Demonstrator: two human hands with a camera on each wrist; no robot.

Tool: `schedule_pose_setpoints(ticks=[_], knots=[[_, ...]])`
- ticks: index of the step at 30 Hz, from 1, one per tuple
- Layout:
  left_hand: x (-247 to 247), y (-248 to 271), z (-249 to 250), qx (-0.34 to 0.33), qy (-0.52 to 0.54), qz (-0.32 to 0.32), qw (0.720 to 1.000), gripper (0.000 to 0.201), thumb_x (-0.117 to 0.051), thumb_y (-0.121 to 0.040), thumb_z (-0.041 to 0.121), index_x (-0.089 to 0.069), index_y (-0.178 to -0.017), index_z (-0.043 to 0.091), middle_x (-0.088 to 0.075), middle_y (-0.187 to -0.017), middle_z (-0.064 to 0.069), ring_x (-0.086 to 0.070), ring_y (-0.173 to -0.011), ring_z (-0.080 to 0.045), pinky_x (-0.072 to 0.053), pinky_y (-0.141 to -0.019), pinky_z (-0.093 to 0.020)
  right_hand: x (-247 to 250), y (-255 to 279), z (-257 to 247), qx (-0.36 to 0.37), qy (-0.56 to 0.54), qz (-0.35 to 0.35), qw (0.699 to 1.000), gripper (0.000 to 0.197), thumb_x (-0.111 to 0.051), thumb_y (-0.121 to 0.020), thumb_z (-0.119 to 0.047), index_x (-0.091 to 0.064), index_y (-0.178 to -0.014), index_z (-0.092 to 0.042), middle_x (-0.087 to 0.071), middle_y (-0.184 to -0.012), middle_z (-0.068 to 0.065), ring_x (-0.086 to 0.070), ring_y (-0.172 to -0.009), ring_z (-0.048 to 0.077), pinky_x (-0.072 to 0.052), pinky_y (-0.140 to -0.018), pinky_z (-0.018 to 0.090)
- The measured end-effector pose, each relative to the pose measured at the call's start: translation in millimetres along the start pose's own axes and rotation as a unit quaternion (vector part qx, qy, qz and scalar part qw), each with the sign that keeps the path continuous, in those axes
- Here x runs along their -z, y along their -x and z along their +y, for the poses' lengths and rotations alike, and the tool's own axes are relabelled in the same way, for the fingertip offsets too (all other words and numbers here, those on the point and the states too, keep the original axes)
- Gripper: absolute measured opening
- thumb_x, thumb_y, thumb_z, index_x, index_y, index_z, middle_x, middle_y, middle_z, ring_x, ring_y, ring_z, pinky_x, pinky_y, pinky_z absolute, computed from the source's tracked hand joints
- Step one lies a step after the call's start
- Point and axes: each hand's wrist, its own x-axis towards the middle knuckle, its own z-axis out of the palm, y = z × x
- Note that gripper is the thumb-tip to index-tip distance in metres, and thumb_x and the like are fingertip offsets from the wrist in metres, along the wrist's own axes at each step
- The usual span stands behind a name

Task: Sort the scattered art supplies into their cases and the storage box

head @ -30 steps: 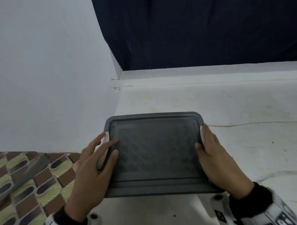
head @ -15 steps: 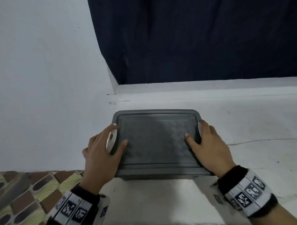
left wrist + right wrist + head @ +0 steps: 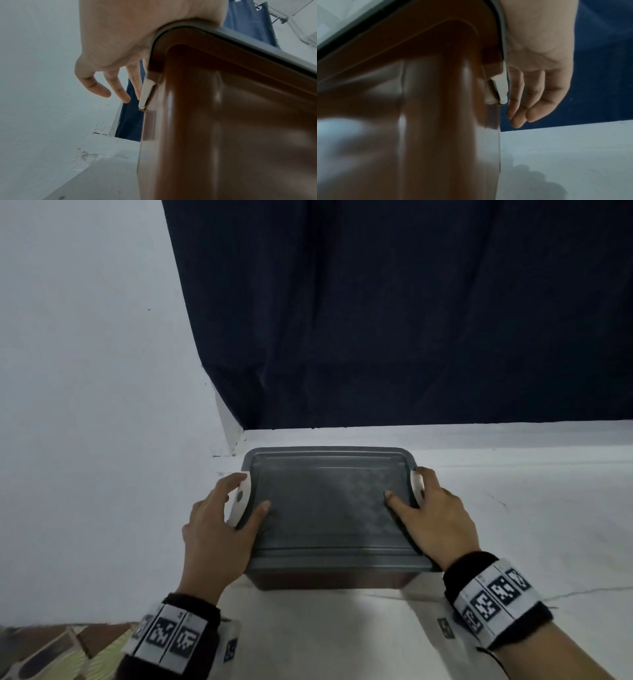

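a brown storage box (image 3: 329,580) with a grey lid (image 3: 325,505) sat on a white ledge (image 3: 513,525) in the corner where a white wall (image 3: 85,405) met a dark blue curtain (image 3: 411,320), the lid already seated flat on its rim. the box stood close to the wall, apparently tucked there out of the way now that it was closed. no loose art supplies or cases showed in any view, so the sorting looked all but finished, though what lay inside the box could not be seen.

the left hand (image 3: 219,529) bracketed the box's left end, thumb laid on the lid and fingers draped loosely over the white left latch (image 3: 239,501); the left wrist view showed those fingers relaxed and spread beside the latch, gripping nothing. the right hand (image 3: 431,518) mirrored it, index finger on the lid and the other fingers hanging straight past the right latch (image 3: 417,486), again holding nothing. the pose suggested the hands were steadying the box or pressing both latches home together; both latches lay flat against the box's sides.

the wall left little room for the left hand's fingers. a patterned cloth (image 3: 51,652) lay below the ledge at lower left, well apart from the box.
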Motion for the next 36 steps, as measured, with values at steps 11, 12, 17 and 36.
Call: schedule_pose_setpoints(ticks=[11,12,17,36], knots=[[-32.6,-81.9,1.3,0.008,0.037,-0.016,0.999,0.056,-0.057,-0.076,0.068,-0.045,-0.128,0.05,-0.051,-0.129,0.023,-0.055,-0.115,-0.013,-0.047,-0.102,-0.054,-15.6,-96.3,-11.9,-0.007,-0.021,-0.009,1.0,0.061,-0.056,-0.085,-0.064,-0.034,-0.134,-0.034,-0.062,-0.102,0.006,-0.061,-0.095,0.029,-0.051,-0.084,0.04],[-34.4,-86.8,1.1,0.001,0.035,-0.019,0.999,0.055,-0.056,-0.076,0.069,-0.046,-0.127,0.051,-0.051,-0.129,0.021,-0.055,-0.114,-0.012,-0.047,-0.102,-0.051,-16.7,-102.6,-12.3,-0.005,-0.034,-0.017,0.999,0.059,-0.056,-0.086,-0.063,-0.033,-0.132,-0.035,-0.061,-0.096,0.004,-0.061,-0.091,0.028,-0.052,-0.083,0.04],[-36.2,-94.2,-1.5,-0.008,0.039,-0.031,0.999,0.05,-0.055,-0.073,0.067,-0.045,-0.121,0.057,-0.051,-0.126,0.02,-0.051,-0.111,-0.009,-0.046,-0.096,-0.039,-20.3,-111.3,-7.1,0.014,-0.076,-0.023,0.997,0.05,-0.058,-0.088,-0.059,-0.033,-0.125,-0.037,-0.058,-0.082,-0.008,-0.06,-0.078,0.017,-0.051,-0.076,0.035],[9.5,-73.0,33.2,-0.081,0.046,-0.003,0.996,0.036,-0.048,-0.092,0.049,-0.064,-0.113,0.026,-0.069,-0.107,0.011,-0.064,-0.101,-0.01,-0.054,-0.092,-0.029,11.4,-70.6,-23.6,0.096,0.084,0.021,0.992,0.05,-0.048,-0.095,-0.053,-0.044,-0.137,-0.028,-0.051,-0.131,0.003,-0.053,-0.115,0.025,-0.05,-0.094,0.042]])
